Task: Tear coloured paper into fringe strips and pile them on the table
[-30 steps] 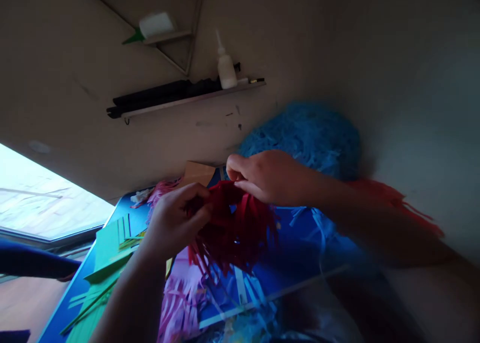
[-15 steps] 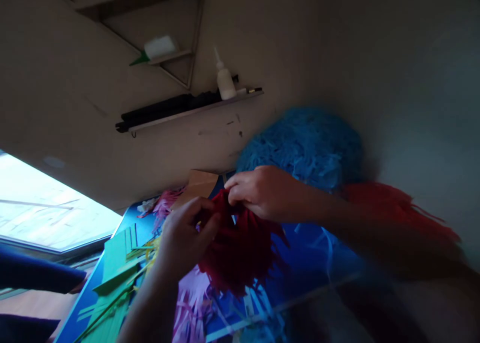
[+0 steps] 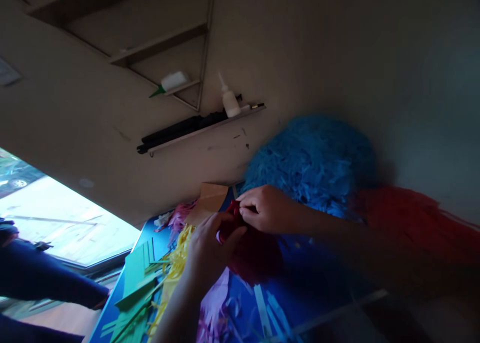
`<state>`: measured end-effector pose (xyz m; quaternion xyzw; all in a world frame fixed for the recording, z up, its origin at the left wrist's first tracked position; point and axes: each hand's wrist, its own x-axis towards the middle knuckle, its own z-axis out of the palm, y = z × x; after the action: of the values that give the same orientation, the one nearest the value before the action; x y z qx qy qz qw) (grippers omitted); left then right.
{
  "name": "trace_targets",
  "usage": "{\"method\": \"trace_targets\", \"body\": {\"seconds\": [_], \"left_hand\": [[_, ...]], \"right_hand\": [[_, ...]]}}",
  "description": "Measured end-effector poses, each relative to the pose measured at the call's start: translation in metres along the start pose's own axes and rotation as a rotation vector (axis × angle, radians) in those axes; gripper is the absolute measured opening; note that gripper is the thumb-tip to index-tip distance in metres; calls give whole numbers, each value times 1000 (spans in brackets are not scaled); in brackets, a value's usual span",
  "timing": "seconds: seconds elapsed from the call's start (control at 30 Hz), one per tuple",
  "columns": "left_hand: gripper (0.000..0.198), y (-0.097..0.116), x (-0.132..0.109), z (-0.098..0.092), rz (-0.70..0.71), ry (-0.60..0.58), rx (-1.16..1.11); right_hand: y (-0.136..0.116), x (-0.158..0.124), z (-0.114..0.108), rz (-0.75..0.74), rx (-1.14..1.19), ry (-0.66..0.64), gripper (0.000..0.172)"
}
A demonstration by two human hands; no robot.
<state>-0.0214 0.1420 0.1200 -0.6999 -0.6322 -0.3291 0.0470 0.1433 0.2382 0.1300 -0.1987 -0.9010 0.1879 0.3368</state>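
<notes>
A bundle of dark red fringed paper (image 3: 255,255) hangs between my two hands over a blue table (image 3: 300,283). My left hand (image 3: 208,250) grips its left upper edge with curled fingers. My right hand (image 3: 264,210) pinches the top of the same bundle from the right. Both hands are closed on the paper and nearly touch each other. The lower fringe droops toward the table.
A big blue shredded-paper ball (image 3: 313,163) and a red fringed mass (image 3: 408,223) sit at the right. Green paper strips (image 3: 135,283), yellow fringe (image 3: 176,263), pink fringe (image 3: 217,313) and brown card (image 3: 210,200) litter the table. A wall shelf holds a glue bottle (image 3: 229,100). Another person's dark sleeve (image 3: 45,283) reaches in at left.
Both hands have drawn closer together and bunched the red paper into a tighter clump. The view has shifted, so everything sits lower and further right in the frame.
</notes>
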Motion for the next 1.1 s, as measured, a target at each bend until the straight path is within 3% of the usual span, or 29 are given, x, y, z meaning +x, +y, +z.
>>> {"method": "trace_targets", "body": {"seconds": [0.2, 0.7, 1.1], "left_hand": [[10, -3, 1, -1, -21, -57, -27], [17, -9, 4, 6, -15, -14, 76], [19, -13, 3, 4, -87, -57, -65]], "right_hand": [[3, 0, 1, 21, 67, -17, 19], [4, -2, 12, 23, -13, -63, 13], [14, 1, 13, 40, 186, -63, 12]]}}
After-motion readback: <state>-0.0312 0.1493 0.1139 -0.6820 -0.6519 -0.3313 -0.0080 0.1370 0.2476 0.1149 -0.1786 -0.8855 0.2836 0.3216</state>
